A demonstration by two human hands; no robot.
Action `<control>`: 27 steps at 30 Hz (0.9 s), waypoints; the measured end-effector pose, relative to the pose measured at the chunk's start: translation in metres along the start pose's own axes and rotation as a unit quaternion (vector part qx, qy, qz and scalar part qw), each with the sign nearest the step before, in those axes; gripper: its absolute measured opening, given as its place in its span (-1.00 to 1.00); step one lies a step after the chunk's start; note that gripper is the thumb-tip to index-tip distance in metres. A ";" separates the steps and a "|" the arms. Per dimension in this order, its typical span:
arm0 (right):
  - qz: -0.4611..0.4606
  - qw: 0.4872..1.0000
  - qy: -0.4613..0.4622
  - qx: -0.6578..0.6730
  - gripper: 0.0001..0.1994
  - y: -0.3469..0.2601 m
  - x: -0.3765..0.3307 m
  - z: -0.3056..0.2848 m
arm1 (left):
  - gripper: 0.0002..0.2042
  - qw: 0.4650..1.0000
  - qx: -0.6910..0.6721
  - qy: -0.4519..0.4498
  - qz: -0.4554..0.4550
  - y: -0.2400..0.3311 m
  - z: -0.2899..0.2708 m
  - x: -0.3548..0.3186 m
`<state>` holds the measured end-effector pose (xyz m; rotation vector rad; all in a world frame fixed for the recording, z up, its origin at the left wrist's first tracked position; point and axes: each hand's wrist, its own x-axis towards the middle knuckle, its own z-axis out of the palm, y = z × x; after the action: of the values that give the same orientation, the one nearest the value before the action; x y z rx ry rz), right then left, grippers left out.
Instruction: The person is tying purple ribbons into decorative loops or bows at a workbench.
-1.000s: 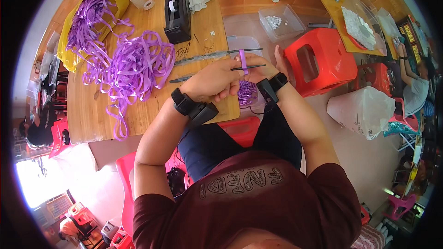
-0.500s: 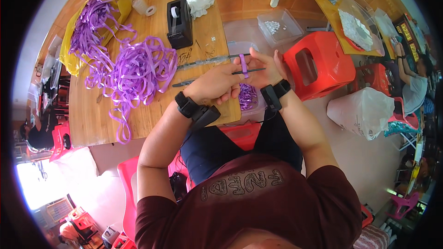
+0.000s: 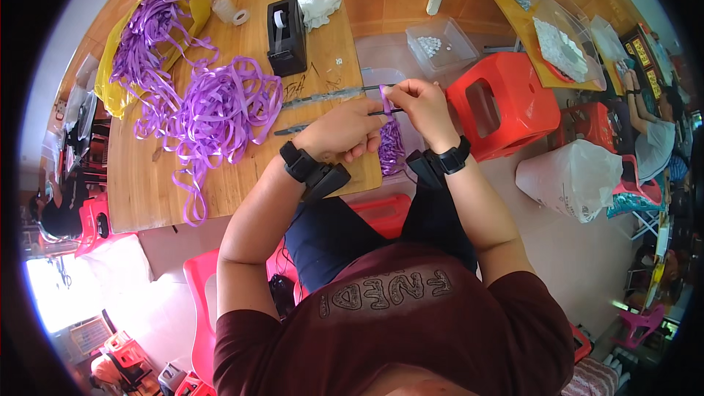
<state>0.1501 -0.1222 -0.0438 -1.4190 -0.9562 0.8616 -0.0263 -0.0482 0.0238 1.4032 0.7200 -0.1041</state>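
Note:
Two thin dark rods jut past the right edge of the wooden table (image 3: 220, 205); clear tape covers the far rod (image 3: 323, 95) on the tabletop. A purple ribbon (image 3: 386, 103) spans across both rods near their ends. My right hand (image 3: 425, 108) pinches the ribbon by the far rod with thumb and forefinger. My left hand (image 3: 345, 130) is closed at the near rod, its fingertips against the ribbon; its palm side is hidden. Beneath my hands, a clear plastic bin (image 3: 381, 75) holds cut purple ribbon pieces (image 3: 391, 145).
A heap of loose purple ribbon (image 3: 224, 110) lies on the table, trailing from a yellow bag (image 3: 110, 73). A black tape dispenser (image 3: 286, 37) stands beyond. To the right are a red stool (image 3: 506, 103), a white sack (image 3: 568, 180) and a bin of white pieces (image 3: 440, 44).
My right hand has turned from open and palm-up, beyond the rod ends, to a pinch on the ribbon at the far rod. The left hand has barely moved.

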 end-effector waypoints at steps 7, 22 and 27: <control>0.098 0.991 0.027 0.086 -0.78 0.003 -0.009 0.000 | -0.74 1.000 -0.005 -0.013 0.004 -0.002 -0.001 -0.001; 0.293 0.745 -0.301 0.518 -0.65 0.075 0.007 0.014 | -0.72 1.000 0.000 -0.016 0.002 0.002 0.000 -0.002; 0.200 0.734 -0.271 0.590 -0.64 0.085 0.014 0.016 | -0.74 1.000 0.021 -0.013 -0.015 0.003 -0.001 -0.003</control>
<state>0.1471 -0.1035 -0.1291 -0.2030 -0.2711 1.8351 -0.0274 -0.0477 0.0279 1.4293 0.7217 -0.1625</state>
